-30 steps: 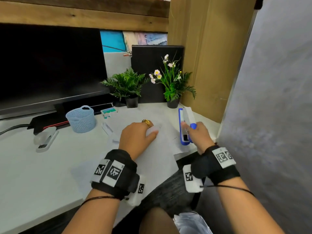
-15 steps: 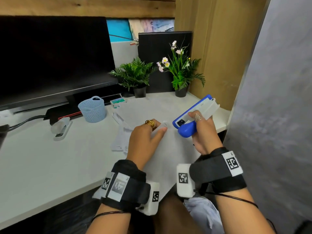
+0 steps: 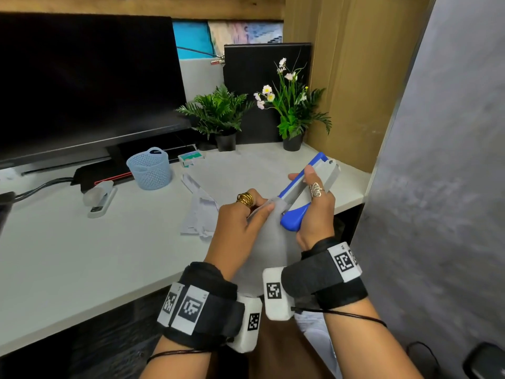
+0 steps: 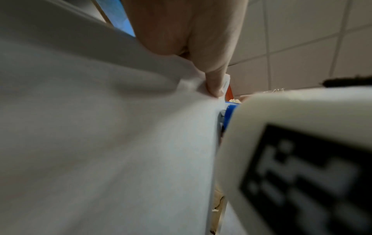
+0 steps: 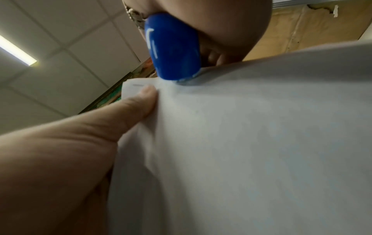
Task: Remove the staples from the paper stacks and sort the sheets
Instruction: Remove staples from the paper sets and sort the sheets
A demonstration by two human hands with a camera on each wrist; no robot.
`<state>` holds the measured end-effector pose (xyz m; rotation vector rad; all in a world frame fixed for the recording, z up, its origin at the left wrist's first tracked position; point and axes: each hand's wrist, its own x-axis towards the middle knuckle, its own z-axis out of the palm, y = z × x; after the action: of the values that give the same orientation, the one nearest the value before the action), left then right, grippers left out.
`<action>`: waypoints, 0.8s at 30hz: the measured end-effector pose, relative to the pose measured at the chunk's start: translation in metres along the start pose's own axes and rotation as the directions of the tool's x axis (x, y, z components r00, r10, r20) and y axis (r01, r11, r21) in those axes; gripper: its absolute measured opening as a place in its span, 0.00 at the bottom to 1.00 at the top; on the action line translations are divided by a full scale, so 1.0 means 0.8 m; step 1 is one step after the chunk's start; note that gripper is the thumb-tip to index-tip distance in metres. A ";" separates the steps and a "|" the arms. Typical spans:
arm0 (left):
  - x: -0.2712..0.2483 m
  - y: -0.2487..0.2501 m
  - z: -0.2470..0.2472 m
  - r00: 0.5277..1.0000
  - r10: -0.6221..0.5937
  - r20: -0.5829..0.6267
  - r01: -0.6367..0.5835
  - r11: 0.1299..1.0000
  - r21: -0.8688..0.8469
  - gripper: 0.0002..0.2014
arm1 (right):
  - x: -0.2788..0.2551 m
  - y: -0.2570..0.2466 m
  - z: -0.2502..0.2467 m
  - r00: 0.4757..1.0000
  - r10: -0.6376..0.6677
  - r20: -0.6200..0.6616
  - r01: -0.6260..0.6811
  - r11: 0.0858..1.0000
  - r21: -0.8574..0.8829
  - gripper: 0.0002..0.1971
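A white desk is carrying a pale blue mesh basket, a white stapler lying left of it, and loose paper sheets lying crumpled near the middle. Two potted plants are standing along its back edge, with a small green-and-white box sitting just beside the basket.

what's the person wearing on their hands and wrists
Both forearms are bare. Each wrist carries a wide black strap with white square-code tags and a white camera block: left wrist strap, right wrist strap. The left hand has a coiled gold ring, the right hand an ornate silver ring. Thin black cords circle both forearms.
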<state>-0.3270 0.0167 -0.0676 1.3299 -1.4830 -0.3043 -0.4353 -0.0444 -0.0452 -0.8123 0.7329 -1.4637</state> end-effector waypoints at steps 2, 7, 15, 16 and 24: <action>-0.002 0.002 0.003 1.000 0.006 -0.021 -0.006 1.000 -0.014 0.11 | -0.001 0.002 0.000 1.000 0.019 -0.001 -0.019 1.000 0.013 0.08; -0.010 0.008 0.009 1.000 -0.007 -0.019 0.006 0.998 -0.067 0.10 | -0.003 0.002 -0.002 0.999 0.039 -0.025 -0.038 0.999 0.027 0.16; -0.012 0.014 0.007 0.998 0.046 0.042 -0.047 0.999 0.024 0.12 | 0.001 -0.002 -0.010 0.994 0.111 0.005 -0.111 0.994 0.014 0.26; -0.010 0.013 0.004 0.998 0.037 0.045 -0.039 0.998 0.048 0.11 | 0.004 -0.003 -0.013 0.990 0.138 0.033 -0.138 0.990 0.021 0.24; -0.007 0.014 0.008 0.996 0.009 0.084 -0.014 0.998 0.053 0.09 | 0.014 -0.014 -0.025 0.967 0.255 0.021 -0.254 0.951 0.177 0.11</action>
<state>-0.3394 0.0223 -0.0641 1.3654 -1.5778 -0.3180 -0.4579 -0.0559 -0.0462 -0.5564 0.6710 -1.2759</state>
